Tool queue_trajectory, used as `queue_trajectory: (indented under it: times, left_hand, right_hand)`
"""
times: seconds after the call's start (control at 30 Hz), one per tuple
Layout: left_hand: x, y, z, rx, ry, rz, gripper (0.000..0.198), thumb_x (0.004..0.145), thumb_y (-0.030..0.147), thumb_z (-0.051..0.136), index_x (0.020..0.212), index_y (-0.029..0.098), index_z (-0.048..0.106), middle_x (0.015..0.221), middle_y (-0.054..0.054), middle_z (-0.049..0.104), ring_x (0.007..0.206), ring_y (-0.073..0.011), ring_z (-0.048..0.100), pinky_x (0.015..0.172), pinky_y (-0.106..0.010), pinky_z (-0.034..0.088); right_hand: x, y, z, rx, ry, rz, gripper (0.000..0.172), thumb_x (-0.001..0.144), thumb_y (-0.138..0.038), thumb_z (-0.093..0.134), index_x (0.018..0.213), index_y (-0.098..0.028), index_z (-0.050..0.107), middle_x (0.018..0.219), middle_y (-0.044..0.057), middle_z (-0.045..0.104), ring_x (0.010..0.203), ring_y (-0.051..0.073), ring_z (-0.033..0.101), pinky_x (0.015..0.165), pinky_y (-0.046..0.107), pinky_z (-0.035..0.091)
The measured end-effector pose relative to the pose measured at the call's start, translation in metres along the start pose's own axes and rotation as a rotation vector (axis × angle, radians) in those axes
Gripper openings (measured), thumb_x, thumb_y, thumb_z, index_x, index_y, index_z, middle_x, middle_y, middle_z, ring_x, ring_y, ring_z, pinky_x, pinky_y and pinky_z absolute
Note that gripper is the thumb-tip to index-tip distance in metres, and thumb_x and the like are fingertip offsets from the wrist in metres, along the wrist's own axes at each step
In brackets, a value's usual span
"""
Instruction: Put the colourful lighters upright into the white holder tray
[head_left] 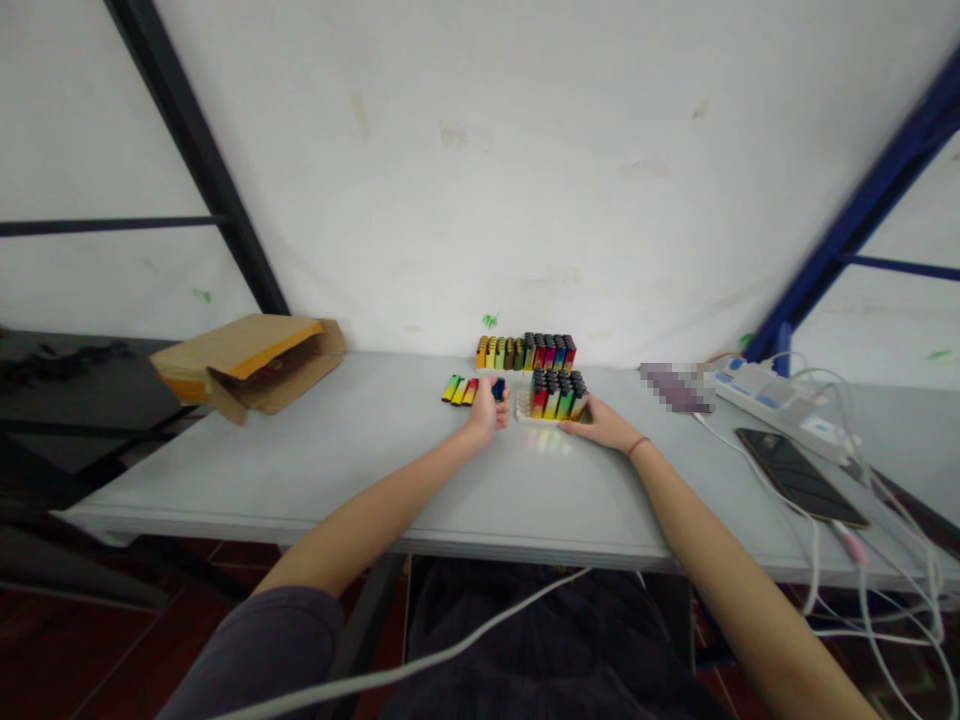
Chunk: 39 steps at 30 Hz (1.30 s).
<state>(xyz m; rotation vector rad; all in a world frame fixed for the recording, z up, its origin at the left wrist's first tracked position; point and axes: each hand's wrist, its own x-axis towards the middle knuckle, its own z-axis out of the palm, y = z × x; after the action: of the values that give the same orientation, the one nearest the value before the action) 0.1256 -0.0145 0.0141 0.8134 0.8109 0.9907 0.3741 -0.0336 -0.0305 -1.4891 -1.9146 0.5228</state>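
Note:
My left hand [489, 412] is closed around a dark blue lighter [499, 389], just left of a white tray [553, 422]. Several multicoloured lighters [556, 397] stand upright in that tray, black tops up, and its left end shows bare slots. At the tray's right end, my right hand [601, 424] grips it with the thumb along the front. Loose yellow, green and red lighters [459, 391] lie on the table to the left of my left hand. Behind, against the wall, stands a second group of upright lighters [526, 353], yellowish on the left and darker-topped on the right.
An opened brown cardboard box [251, 362] lies at the left of the grey table [375, 440]. On the right are a white power strip [784, 405], a black phone [799, 476], a blurred-out purple item [675, 388] and tangled white cables [934, 570]. A white cable crosses my lap.

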Motion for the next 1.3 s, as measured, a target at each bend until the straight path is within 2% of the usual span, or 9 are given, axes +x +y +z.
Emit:
queue_trajectory:
  times: [0.13, 0.47, 0.6, 0.77, 0.97, 1.03, 1.13, 1.23, 1.3]
  left_hand:
    - [0.0, -0.002, -0.002, -0.044, 0.061, 0.02, 0.036, 0.091, 0.045, 0.029, 0.063, 0.023, 0.032, 0.041, 0.01, 0.019, 0.031, -0.0059, 0.01, 0.035, -0.018, 0.007]
    - [0.004, -0.001, -0.005, -0.053, 0.001, -0.013, 0.036, 0.09, 0.043, 0.029, 0.061, 0.022, 0.035, 0.04, 0.009, 0.021, 0.03, -0.0063, 0.012, 0.034, -0.019, 0.008]
    - [0.001, -0.003, -0.004, -0.091, 0.073, 0.04, 0.035, 0.092, 0.039, 0.029, 0.062, 0.022, 0.034, 0.04, 0.009, 0.02, 0.03, -0.0061, 0.012, 0.034, -0.019, 0.007]
    - [0.004, -0.006, -0.007, -0.12, 0.126, 0.083, 0.035, 0.09, 0.044, 0.033, 0.064, 0.022, 0.037, 0.041, 0.009, 0.022, 0.03, -0.0064, 0.015, 0.034, -0.018, 0.011]
    - [0.014, -0.003, -0.005, -0.003, 0.033, 0.137, 0.03, 0.09, 0.048, 0.044, 0.076, 0.022, 0.043, 0.049, 0.008, 0.038, 0.034, -0.0074, 0.028, 0.037, -0.018, 0.024]
    - [0.021, -0.001, -0.003, 0.132, 0.01, 0.237, 0.023, 0.091, 0.043, 0.05, 0.082, 0.022, 0.045, 0.06, 0.005, 0.051, 0.043, -0.0089, 0.043, 0.044, -0.019, 0.036]
    - [0.035, 0.004, -0.003, 0.382, 0.014, 0.452, 0.013, 0.091, 0.034, 0.056, 0.088, 0.021, 0.054, 0.085, -0.001, 0.064, 0.077, -0.0134, 0.062, 0.071, -0.023, 0.05]
    - [0.05, 0.006, -0.003, 0.564, 0.049, 0.602, 0.009, 0.09, 0.027, 0.057, 0.093, 0.019, 0.061, 0.102, -0.005, 0.067, 0.107, -0.0181, 0.06, 0.094, -0.026, 0.046]
    - [0.058, 0.003, -0.004, 0.62, 0.065, 0.606, 0.013, 0.09, 0.027, 0.056, 0.098, 0.019, 0.063, 0.107, -0.008, 0.068, 0.112, -0.0209, 0.059, 0.097, -0.029, 0.046]
  right_hand:
    - [0.0, -0.001, -0.001, 0.001, -0.01, 0.009, 0.049, 0.071, -0.051, 0.082, 0.107, -0.023, 0.063, 0.108, 0.008, 0.075, 0.103, 0.031, 0.069, 0.094, 0.044, 0.055]
    - [0.0, 0.002, 0.001, -0.036, -0.013, -0.004, 0.051, 0.076, -0.048, 0.078, 0.116, -0.022, 0.059, 0.121, 0.01, 0.07, 0.111, 0.031, 0.066, 0.1, 0.047, 0.052]
    - [0.0, 0.001, 0.0, -0.069, -0.029, 0.0, 0.049, 0.076, -0.049, 0.076, 0.113, -0.021, 0.058, 0.119, 0.012, 0.071, 0.108, 0.031, 0.067, 0.098, 0.047, 0.053]
    - [0.0, 0.003, -0.001, -0.072, -0.039, -0.003, 0.049, 0.077, -0.051, 0.075, 0.112, -0.021, 0.059, 0.117, 0.011, 0.072, 0.107, 0.031, 0.067, 0.097, 0.046, 0.053]
    - [0.001, 0.005, 0.001, -0.036, -0.032, -0.005, 0.051, 0.076, -0.049, 0.076, 0.115, -0.022, 0.058, 0.121, 0.01, 0.071, 0.111, 0.03, 0.066, 0.1, 0.046, 0.052]
    - [0.001, 0.004, 0.0, -0.034, -0.03, -0.006, 0.052, 0.076, -0.049, 0.077, 0.116, -0.022, 0.057, 0.122, 0.01, 0.07, 0.112, 0.03, 0.066, 0.101, 0.046, 0.051]
    - [0.0, 0.002, 0.0, -0.035, -0.031, -0.015, 0.056, 0.076, -0.051, 0.076, 0.119, -0.021, 0.056, 0.125, 0.011, 0.069, 0.115, 0.031, 0.065, 0.102, 0.047, 0.05]
    - [0.0, 0.0, 0.0, -0.042, -0.016, -0.015, 0.056, 0.076, -0.051, 0.076, 0.119, -0.022, 0.057, 0.123, 0.01, 0.07, 0.115, 0.031, 0.065, 0.103, 0.047, 0.051]
    - [-0.001, -0.002, -0.001, -0.044, -0.006, -0.01, 0.055, 0.075, -0.05, 0.077, 0.119, -0.022, 0.058, 0.121, 0.01, 0.071, 0.115, 0.031, 0.065, 0.102, 0.046, 0.051]
